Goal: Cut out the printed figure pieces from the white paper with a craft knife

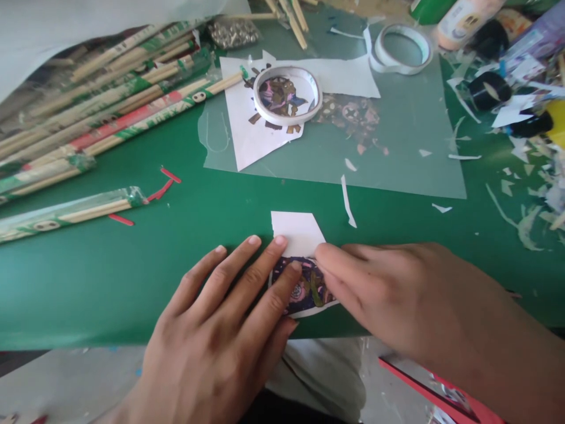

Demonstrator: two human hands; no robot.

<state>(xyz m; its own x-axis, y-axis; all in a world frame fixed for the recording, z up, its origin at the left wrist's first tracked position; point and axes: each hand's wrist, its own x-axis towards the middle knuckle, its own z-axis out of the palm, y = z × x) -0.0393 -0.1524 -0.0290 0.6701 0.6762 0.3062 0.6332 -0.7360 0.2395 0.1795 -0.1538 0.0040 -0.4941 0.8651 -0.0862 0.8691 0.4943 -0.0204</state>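
Observation:
My left hand (220, 318) lies flat on the green mat (132, 265), fingers stretched out, with two fingertips pressing a cut-out colourful sticker (304, 291) and its white paper backing (298, 232). From the right, my right hand (388, 294) has its fingers drawn together in a pinch at the sticker's upper right edge, where the white backing meets the printed part. What lies between those fingertips is hidden.
Bundles of wrapped wooden chopsticks (101, 112) lie at the left. A clear plastic sheet (397, 147) behind holds a tape roll (286, 94) on a printed paper; a second tape roll (404, 50) lies further back. Paper scraps and bottles (521, 106) crowd the right.

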